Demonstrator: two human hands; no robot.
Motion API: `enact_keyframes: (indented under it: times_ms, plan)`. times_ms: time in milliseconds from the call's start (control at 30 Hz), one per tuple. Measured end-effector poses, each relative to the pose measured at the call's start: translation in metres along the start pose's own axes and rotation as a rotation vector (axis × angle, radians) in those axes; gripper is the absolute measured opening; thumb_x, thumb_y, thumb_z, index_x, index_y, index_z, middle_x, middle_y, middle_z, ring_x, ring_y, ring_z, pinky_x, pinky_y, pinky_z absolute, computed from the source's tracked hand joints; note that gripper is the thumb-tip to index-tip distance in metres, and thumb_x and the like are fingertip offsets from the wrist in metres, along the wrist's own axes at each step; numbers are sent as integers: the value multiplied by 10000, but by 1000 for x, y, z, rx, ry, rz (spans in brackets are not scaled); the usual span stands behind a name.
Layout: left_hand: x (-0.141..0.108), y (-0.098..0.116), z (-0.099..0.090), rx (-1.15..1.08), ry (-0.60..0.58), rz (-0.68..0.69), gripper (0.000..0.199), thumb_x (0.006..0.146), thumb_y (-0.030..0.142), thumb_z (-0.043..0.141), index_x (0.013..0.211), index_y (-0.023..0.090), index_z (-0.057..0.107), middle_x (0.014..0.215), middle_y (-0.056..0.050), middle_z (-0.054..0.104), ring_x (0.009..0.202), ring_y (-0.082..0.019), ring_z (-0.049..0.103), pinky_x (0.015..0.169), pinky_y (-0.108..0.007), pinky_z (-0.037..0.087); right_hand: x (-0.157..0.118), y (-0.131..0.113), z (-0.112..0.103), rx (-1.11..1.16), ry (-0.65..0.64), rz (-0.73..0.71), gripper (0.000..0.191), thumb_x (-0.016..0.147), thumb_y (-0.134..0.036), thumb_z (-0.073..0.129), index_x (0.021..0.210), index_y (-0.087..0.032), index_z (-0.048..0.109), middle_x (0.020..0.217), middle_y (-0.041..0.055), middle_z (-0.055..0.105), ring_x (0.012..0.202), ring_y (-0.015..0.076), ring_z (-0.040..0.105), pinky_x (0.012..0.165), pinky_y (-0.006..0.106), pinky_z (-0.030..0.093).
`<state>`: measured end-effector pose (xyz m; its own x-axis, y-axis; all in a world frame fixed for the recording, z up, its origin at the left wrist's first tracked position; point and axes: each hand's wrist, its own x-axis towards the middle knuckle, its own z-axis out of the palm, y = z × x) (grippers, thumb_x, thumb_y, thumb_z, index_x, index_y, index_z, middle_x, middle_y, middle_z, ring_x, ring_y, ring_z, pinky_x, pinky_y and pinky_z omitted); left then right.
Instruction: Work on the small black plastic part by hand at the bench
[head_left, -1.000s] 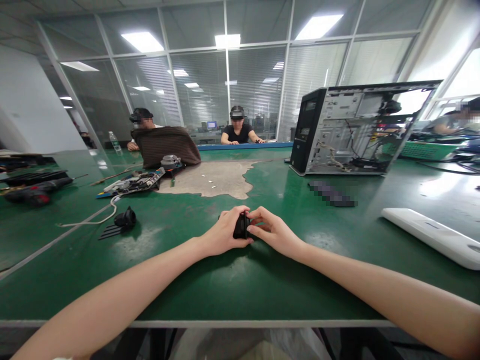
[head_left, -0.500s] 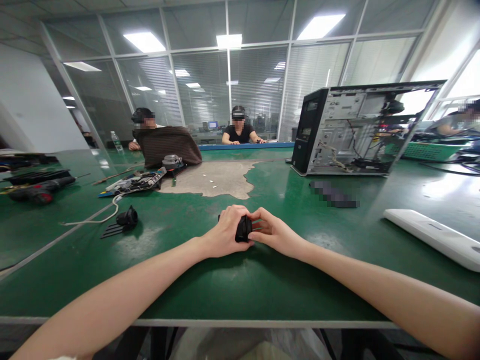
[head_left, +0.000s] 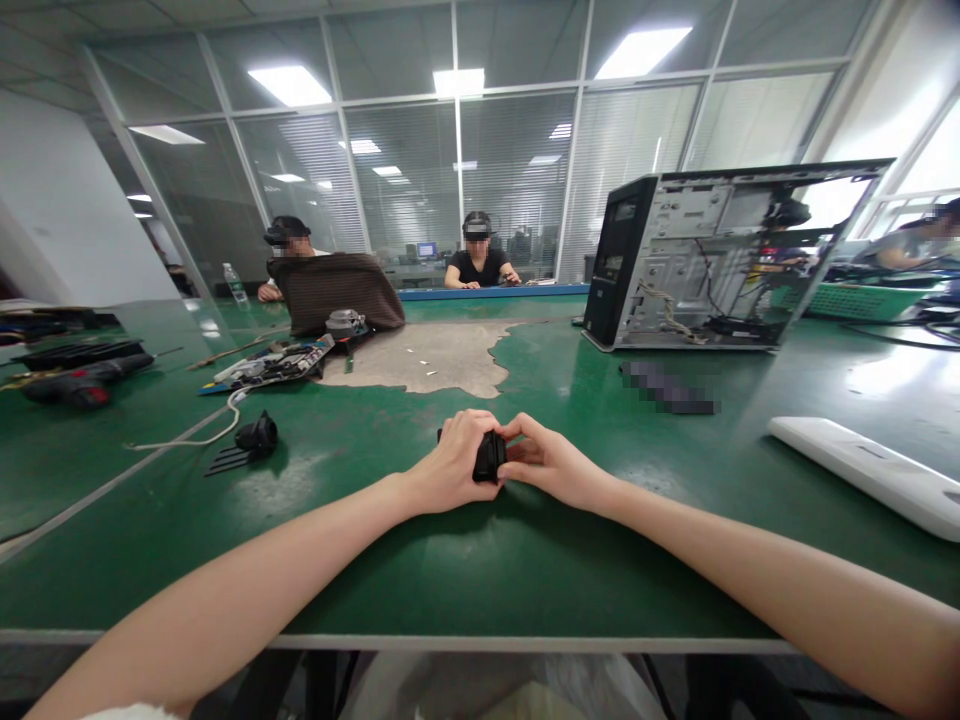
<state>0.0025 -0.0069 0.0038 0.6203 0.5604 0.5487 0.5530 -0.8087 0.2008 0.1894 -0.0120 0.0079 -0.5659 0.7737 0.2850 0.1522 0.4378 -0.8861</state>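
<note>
Just above the green table (head_left: 465, 590), a small black plastic part (head_left: 489, 457) is between my two hands; its exact kind is not clear. My left hand (head_left: 451, 462) is wrapped round it from the left, thumb below and fingers over the top, and hides much of it. From the right, my right hand (head_left: 541, 458) pinches the part's right edge between thumb and fingertips. To the left on the table lies another black plastic piece (head_left: 256, 433) with a round end and flat prongs.
An open computer case (head_left: 694, 265) stands at the back right. A white panel (head_left: 862, 470) lies at right, with a dark object (head_left: 667, 388) beyond my right hand. Circuit boards (head_left: 266, 368) and a white cable lie left. Across the table sits a person (head_left: 480, 262); a brown cloth-like cover (head_left: 341, 290) stands nearby.
Both hands keep their hold on the black part, with barely any movement. Across the table, the person's hand has lifted slightly.
</note>
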Motion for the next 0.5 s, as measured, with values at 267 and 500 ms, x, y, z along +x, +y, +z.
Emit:
enact_keyframes:
  times_ms: [267,500]
  plan:
    - [-1,-1,3,-12,50,6,574,654,261,630,1128,197,312,1103,-102,446,1047,-263,442,878,-421,361,2,0,2,150,34,3,253,757,-332,608,901,-187,459,780,-7,592,704,144,613,664,294,485]
    - [1,-2,1,23,38,26,587,665,282,639,1139,188,305,1133,-122,441,1047,-274,435,869,-434,371,6,3,5,193,90,10,320,687,-253,682,899,-192,450,869,17,585,821,166,611,759,336,477]
